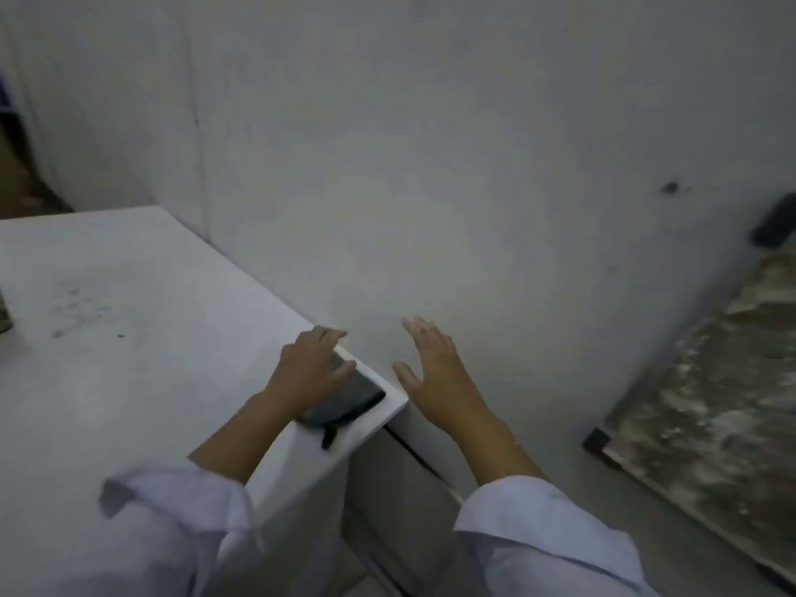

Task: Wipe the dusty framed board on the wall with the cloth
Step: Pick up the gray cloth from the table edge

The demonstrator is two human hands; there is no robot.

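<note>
cloth point(344, 398): dark, folded | framed board point(706, 407): dusty, right

Two hands: left hand point(312, 368), right hand point(435, 372); one dark cloth point(344, 396); one dusty board point(710, 402).

I saw a white cabinet top point(129, 295) bearing a dark folded cloth point(349, 398) at its corner. Dust specks point(77, 312) marked its left.
</note>
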